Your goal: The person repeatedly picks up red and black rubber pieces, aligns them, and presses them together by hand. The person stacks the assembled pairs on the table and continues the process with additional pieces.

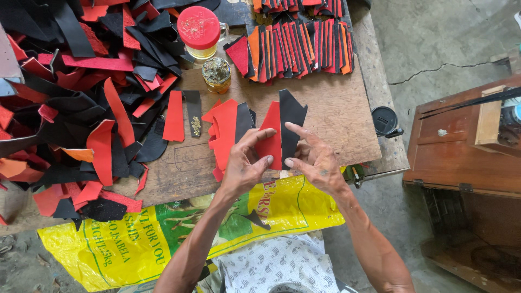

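Scrap pile [70, 97] runs off top & left edges. Row of cut pieces [296, 49] clipped at top. Left hand [245, 163] covers lower part of red piece [270, 138]. Wooden box [461, 157] cut by right edge; stuff on it blurred.

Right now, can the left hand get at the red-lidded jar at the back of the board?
Probably yes. The left hand is busy pinching the red piece with the right hand, but the board between it and the red-lidded jar holds only flat cut pieces and a small open pot to skirt.
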